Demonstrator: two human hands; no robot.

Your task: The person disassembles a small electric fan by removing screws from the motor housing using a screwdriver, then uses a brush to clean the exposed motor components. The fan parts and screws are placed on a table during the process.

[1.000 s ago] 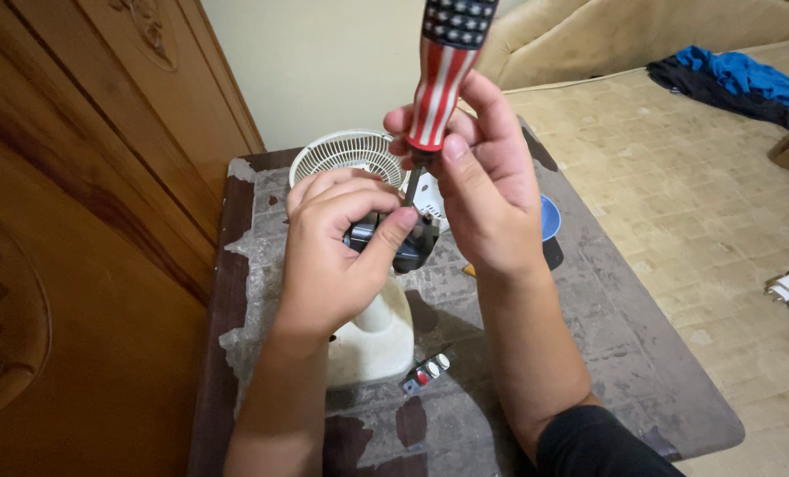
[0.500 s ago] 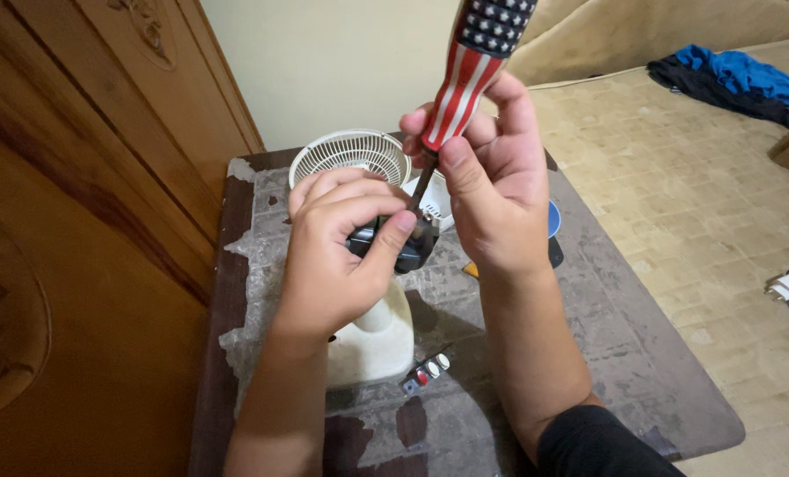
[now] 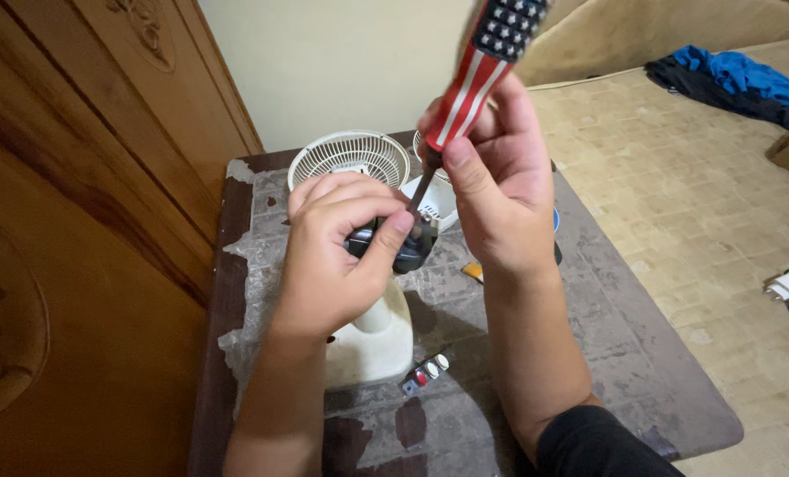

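Worn brown tabletop carries the work. Above it, the left hand pinches a small dark motor block atop a cream plastic fan stand. The right hand is wrapped around a red-and-white striped screwdriver, tip at the block: seemingly mid-screw, needing steady axial pressure. A white round fan grille lies beyond the fingers.

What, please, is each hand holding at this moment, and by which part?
The right hand grips a screwdriver by the lower end of its striped handle. The left hand holds the fan's dark motor, fingers wrapped around its body.
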